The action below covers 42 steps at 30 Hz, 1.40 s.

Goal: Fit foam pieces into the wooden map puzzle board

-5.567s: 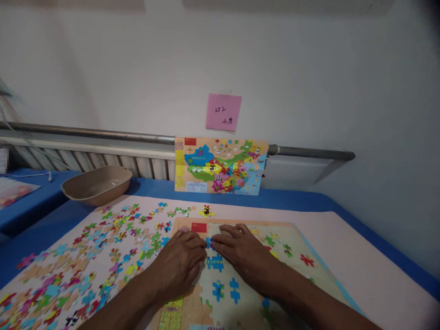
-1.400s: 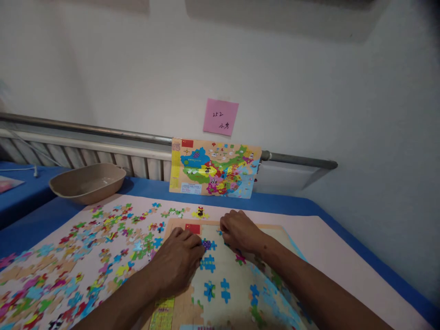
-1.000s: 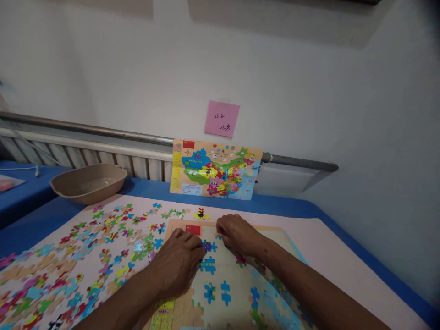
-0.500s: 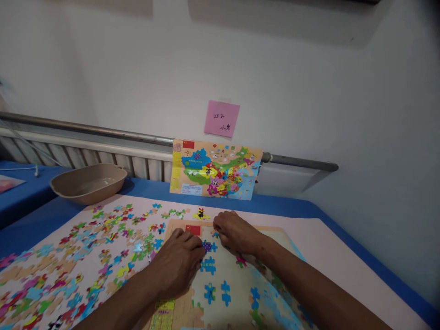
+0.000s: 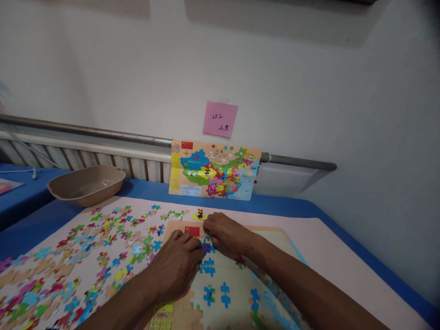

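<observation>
A jigsaw board point(image 5: 237, 284) with a partly filled map lies before me. My left hand point(image 5: 180, 259) rests on its left side, fingers curled, fingertips beside a blue piece with purple grapes point(image 5: 206, 248); what is under them is hidden. My right hand point(image 5: 223, 233) is pinched over the upper part of the board, on a small puzzle piece mostly covered by the fingers, just above the grape piece. A red flag section point(image 5: 191, 231) shows between the hands. Below lie a lettered blue piece point(image 5: 207, 266) and loose blue pieces point(image 5: 225, 294).
Many loose puzzle pieces point(image 5: 117, 238) cover the pink sheet point(image 5: 343, 256) on the left. A printed map point(image 5: 215, 169) leans on the metal rail point(image 5: 299, 161) at the back. A beige basin point(image 5: 87, 185) stands back left. A pink note point(image 5: 220, 119) is on the wall.
My right hand has moved a little left, closer to my left hand and the grape piece. The left hand stays in nearly the same place.
</observation>
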Each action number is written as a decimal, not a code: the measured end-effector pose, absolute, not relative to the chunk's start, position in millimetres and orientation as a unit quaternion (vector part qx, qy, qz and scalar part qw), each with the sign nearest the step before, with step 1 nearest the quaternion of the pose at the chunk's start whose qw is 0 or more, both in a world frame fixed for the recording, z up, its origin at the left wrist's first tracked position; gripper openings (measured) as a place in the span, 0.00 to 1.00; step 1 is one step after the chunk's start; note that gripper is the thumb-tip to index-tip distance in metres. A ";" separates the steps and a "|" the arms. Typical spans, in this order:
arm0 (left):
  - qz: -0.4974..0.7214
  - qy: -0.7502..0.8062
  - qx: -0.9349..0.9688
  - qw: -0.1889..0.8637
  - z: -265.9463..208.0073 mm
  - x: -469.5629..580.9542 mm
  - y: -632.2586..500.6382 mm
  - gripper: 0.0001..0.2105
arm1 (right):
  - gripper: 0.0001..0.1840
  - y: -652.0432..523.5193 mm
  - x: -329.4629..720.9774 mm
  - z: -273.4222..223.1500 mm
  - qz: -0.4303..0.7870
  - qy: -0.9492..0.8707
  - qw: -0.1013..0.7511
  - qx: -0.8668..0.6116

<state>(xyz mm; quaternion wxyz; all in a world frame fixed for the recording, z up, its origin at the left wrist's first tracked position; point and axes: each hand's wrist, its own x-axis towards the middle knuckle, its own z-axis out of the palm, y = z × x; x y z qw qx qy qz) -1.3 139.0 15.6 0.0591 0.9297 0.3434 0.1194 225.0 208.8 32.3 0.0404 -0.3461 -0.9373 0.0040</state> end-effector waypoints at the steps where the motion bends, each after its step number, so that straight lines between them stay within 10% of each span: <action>1: 0.119 0.344 0.930 0.057 15.7 -1.0 139.0 0.05 | 0.08 209.4 224.9 31.9 0.003 -0.938 0.042 -0.344; 42: 0.130 0.338 0.930 0.064 15.0 -1.2 138.7 0.06 | 0.16 171.3 238.6 45.8 0.072 -0.938 0.037 -0.336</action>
